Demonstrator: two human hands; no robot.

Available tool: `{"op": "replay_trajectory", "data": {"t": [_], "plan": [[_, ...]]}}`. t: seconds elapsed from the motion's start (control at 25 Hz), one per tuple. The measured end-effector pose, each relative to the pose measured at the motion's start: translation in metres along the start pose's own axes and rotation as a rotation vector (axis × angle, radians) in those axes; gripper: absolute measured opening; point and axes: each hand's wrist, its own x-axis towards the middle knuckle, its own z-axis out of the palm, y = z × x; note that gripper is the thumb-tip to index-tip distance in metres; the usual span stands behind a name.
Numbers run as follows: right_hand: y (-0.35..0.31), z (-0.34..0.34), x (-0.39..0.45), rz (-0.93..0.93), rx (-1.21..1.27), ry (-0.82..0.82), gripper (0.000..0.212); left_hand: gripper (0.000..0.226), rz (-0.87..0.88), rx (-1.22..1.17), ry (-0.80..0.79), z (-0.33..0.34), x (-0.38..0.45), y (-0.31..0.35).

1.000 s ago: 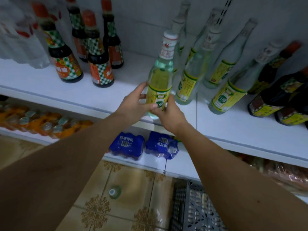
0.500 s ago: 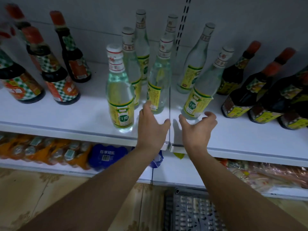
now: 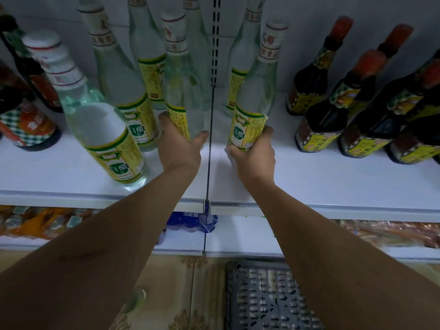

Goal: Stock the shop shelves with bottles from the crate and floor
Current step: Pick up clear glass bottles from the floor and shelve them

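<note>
Bottles: we hold two clear vinegar bottles upright on the white shelf (image 3: 333, 177), either side of its seam.
Left hand (image 3: 181, 148): our fingers wrap the base of the left vinegar bottle (image 3: 183, 91).
Right hand (image 3: 254, 153): we grip the right vinegar bottle (image 3: 254, 101) at its yellow label.
Nearest bottle (image 3: 104, 129): at 9 o'clock from our hands, untouched.
Crate (image 3: 264, 298): grey, on the floor at 6 o'clock.
Dark sauce bottles (image 3: 352, 110): at 3 o'clock.

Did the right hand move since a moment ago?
Yes. The right hand went forward from the shelf's front edge and now grips a clear bottle right of the seam.
</note>
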Motion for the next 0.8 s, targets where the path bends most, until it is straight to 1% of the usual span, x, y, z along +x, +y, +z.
{"op": "replay_trajectory", "data": {"t": [0.12, 0.24, 0.32, 0.48, 0.52, 0.56, 0.6, 0.64, 0.68, 0.72, 0.8], "plan": [[-0.001, 0.002, 0.004, -0.026, -0.022, -0.032, 0.063, 0.076, 0.014, -0.033, -0.033, 0.006, 0.006, 0.006], [0.001, 0.001, 0.005, -0.026, -0.021, -0.040, 0.065, 0.078, 0.012, -0.056, -0.031, 0.012, 0.005, 0.004], [0.002, 0.000, 0.005, -0.012, 0.000, -0.043, 0.066, 0.075, -0.026, -0.063, -0.041, 0.013, 0.003, 0.005], [0.004, -0.004, 0.001, 0.036, 0.008, -0.061, 0.062, 0.063, -0.154, -0.047, -0.100, 0.009, 0.002, 0.007], [0.003, -0.005, -0.002, 0.057, 0.016, -0.072, 0.068, 0.059, -0.172, -0.032, -0.120, 0.007, -0.001, 0.004], [0.003, -0.006, -0.007, 0.085, 0.038, -0.084, 0.080, 0.057, -0.172, -0.016, -0.146, 0.004, -0.007, 0.000], [0.003, -0.007, -0.014, 0.121, 0.072, -0.096, 0.091, 0.058, -0.153, 0.001, -0.175, 0.001, -0.015, -0.004], [0.002, -0.007, -0.023, 0.153, 0.120, -0.106, 0.098, 0.063, -0.130, 0.020, -0.205, -0.003, -0.023, -0.009], [0.003, -0.007, -0.035, 0.173, 0.171, -0.119, 0.098, 0.069, -0.117, 0.038, -0.236, -0.008, -0.033, -0.011], [0.005, -0.006, -0.048, 0.173, 0.212, -0.131, 0.093, 0.076, -0.123, 0.046, -0.265, -0.014, -0.043, -0.013], [0.010, 0.000, -0.079, 0.103, 0.217, -0.117, 0.073, 0.076, -0.135, 0.028, -0.305, -0.029, -0.069, -0.016]]}}
